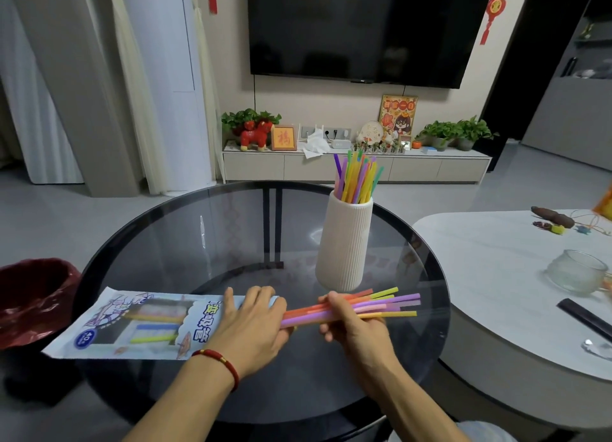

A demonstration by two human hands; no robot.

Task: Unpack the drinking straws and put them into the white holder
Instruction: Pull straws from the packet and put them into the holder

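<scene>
A white ribbed holder (344, 243) stands on the round glass table (198, 229), with several coloured straws (356, 176) upright in it. A flat blue-and-white straw package (132, 322) lies at the table's left front. My left hand (251, 322) rests on the package's right end, where a bundle of coloured straws (381, 304) sticks out to the right. My right hand (351, 322) is closed around the middle of that bundle, just in front of the holder. A few straws remain visible through the package window.
A dark red-lined bin (33, 296) stands left of the table. To the right is a white table (496, 259) with a glass cup (574, 269), a dark flat bar (586, 315) and small items. A TV cabinet with plants lies beyond.
</scene>
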